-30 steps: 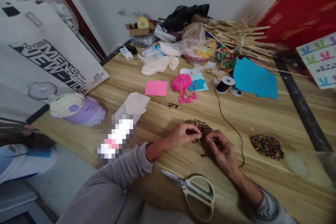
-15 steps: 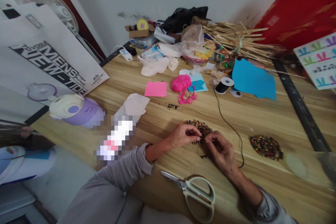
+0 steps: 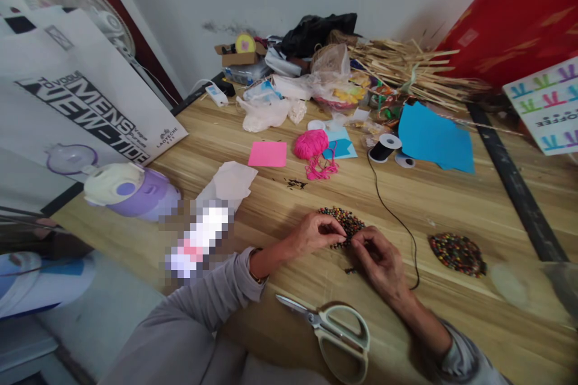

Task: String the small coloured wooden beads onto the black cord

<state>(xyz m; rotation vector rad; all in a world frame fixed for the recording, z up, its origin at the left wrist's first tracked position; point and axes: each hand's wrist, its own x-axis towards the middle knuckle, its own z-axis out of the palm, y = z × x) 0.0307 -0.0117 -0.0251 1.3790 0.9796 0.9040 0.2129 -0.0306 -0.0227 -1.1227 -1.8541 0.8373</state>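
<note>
Over a pile of small multicoloured beads (image 3: 344, 216), my left hand (image 3: 313, 233) pinches with thumb and forefinger together. My right hand (image 3: 382, 257) faces it from the right side of the pile, its fingertips also pinched. What sits between the fingertips is too small to make out. A black cord (image 3: 394, 212) runs from a spool (image 3: 384, 148) down to my right wrist, where it goes out of sight. A few beads (image 3: 350, 271) lie just below the right fingers. Cream-handled scissors (image 3: 338, 337) rest on the table in front of me, blades pointing left.
Right of my hands lies a coil of strung beads (image 3: 457, 254). Farther back are pink yarn (image 3: 311, 143), a pink card (image 3: 268, 154), blue sheets (image 3: 436, 138) and dry straw strips (image 3: 406, 69). A purple-and-white bottle (image 3: 133, 188) and a paper bag (image 3: 81, 90) stand at left.
Both hands keep nearly the same pinched pose over the bead pile. The view has shifted very slightly.
</note>
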